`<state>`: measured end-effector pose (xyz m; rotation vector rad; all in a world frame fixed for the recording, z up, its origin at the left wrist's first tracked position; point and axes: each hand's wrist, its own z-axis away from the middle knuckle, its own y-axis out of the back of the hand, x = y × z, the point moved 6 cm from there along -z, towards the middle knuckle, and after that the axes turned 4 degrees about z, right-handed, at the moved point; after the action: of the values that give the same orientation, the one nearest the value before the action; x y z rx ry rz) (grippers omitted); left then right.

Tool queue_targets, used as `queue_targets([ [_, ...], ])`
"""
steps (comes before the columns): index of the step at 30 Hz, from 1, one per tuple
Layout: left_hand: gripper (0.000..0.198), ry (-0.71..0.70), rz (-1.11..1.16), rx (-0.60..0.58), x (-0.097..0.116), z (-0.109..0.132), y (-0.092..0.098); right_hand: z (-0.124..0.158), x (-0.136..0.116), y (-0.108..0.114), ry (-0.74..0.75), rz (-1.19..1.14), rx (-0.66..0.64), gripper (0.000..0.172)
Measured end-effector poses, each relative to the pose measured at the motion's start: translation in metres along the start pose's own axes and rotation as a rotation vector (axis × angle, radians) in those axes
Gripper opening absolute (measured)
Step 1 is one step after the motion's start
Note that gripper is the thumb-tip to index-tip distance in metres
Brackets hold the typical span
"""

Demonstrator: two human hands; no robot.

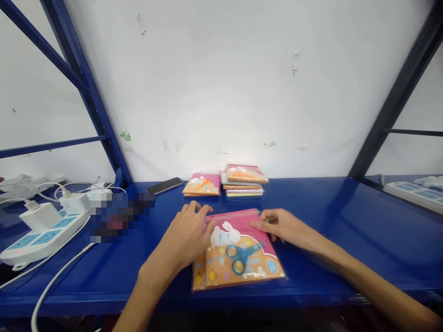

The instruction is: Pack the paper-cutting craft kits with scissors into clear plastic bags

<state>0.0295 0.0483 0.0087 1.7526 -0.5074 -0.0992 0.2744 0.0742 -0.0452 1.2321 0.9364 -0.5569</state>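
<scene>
A flat packet of craft paper in a clear plastic sleeve lies on the blue shelf, printed in pink and orange with a white rabbit. Blue-handled scissors show on its front, apparently inside the sleeve. My left hand lies over the packet's upper left part, its fingers curled towards the top edge. My right hand comes in from the right, its fingertips pressing on the packet's upper right corner. Both hands appear to hold the packet between them.
Beyond the hands stand a stack of similar packets, a single packet and a black phone. At left, a white power strip holds chargers with white cables. A pixelated patch hides something. Blue steel uprights frame a white wall.
</scene>
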Motion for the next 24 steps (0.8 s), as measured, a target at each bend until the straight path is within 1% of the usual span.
queue_targets([
  [2, 0.046, 0.021, 0.017, 0.014, -0.010, -0.002, 0.002, 0.008, -0.002, 0.006, -0.031, -0.155, 0.021, 0.044],
  [4, 0.050, 0.047, 0.029, 0.002, -0.020, -0.003, 0.000, 0.014, -0.008, 0.018, -0.040, -0.309, 0.067, 0.044],
  [7, 0.055, 0.052, 0.062, -0.065, -0.032, -0.004, -0.009, 0.012, -0.022, 0.049, -0.013, -0.438, 0.164, 0.042],
  [8, 0.055, 0.037, 0.078, -0.081, -0.033, -0.004, -0.011, 0.006, -0.027, 0.062, 0.000, -0.439, 0.210, 0.040],
  [10, 0.052, 0.008, 0.106, -0.091, -0.034, -0.005, -0.015, -0.013, -0.036, 0.092, 0.052, -0.360, 0.311, 0.036],
  [11, 0.050, -0.002, 0.114, -0.091, -0.034, -0.005, -0.016, -0.026, -0.041, 0.107, 0.081, -0.278, 0.380, 0.035],
  [12, 0.048, -0.011, 0.119, -0.089, -0.034, -0.006, -0.017, -0.040, -0.043, 0.119, 0.071, -0.162, 0.439, 0.037],
  [14, 0.044, -0.025, 0.122, -0.084, -0.032, -0.007, -0.018, -0.072, -0.041, 0.134, 0.044, -0.073, 0.475, 0.039],
  [15, 0.043, -0.032, 0.122, -0.081, -0.032, -0.008, -0.018, -0.088, -0.037, 0.138, 0.021, -0.024, 0.485, 0.040],
  [17, 0.040, -0.042, 0.119, -0.079, -0.030, -0.009, -0.018, -0.111, -0.026, 0.140, -0.051, 0.091, 0.500, 0.035],
  [19, 0.039, -0.046, 0.116, -0.082, -0.029, -0.009, -0.017, -0.123, -0.014, 0.138, -0.107, 0.213, 0.523, 0.035],
  [21, 0.038, -0.051, 0.109, -0.088, -0.026, -0.009, -0.016, -0.120, -0.008, 0.135, -0.121, 0.323, 0.568, 0.037],
  [22, 0.037, -0.055, 0.105, -0.090, -0.025, -0.009, -0.015, -0.114, -0.008, 0.134, -0.108, 0.374, 0.602, 0.036],
  [24, 0.036, -0.061, 0.095, -0.091, -0.023, -0.009, -0.014, -0.095, -0.016, 0.130, -0.038, 0.470, 0.681, 0.038],
])
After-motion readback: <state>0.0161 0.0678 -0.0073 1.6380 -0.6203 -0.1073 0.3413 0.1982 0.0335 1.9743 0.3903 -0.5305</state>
